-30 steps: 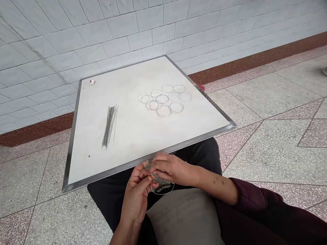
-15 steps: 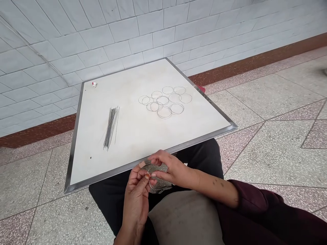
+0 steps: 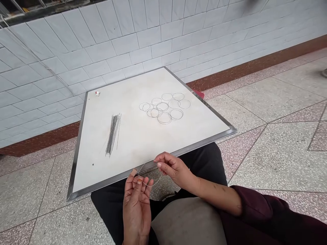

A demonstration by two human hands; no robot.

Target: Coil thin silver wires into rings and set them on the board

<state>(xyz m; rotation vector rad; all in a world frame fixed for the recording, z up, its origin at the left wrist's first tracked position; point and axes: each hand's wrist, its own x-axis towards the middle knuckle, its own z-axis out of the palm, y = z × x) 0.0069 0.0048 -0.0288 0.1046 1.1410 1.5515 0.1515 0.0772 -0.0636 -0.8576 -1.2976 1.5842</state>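
A thin wire ring (image 3: 153,184) is held just off the table's near edge, above my lap. My left hand (image 3: 138,200), palm up, pinches the ring's left side between thumb and fingers; a tan bandage wraps one fingertip. My right hand (image 3: 173,169) grips the ring's upper right side between thumb and forefinger. On the white table (image 3: 133,136) beyond lie several wire rings (image 3: 164,118), partly overlapping. Left of them rests a bundle of straight dark wires (image 3: 113,134), with a wire or two apart along its right side.
A small white and red object (image 3: 97,93) sits at the table's far left corner. The table's metal rim (image 3: 204,144) runs close to my hands. Behind stands a white tiled wall (image 3: 138,37). Something red (image 3: 198,94) shows past the table's right edge.
My right hand has drawn away from my left, to the right, and the ring now shows spread between them. My left hand has lowered a little. The view has tilted slightly upward.
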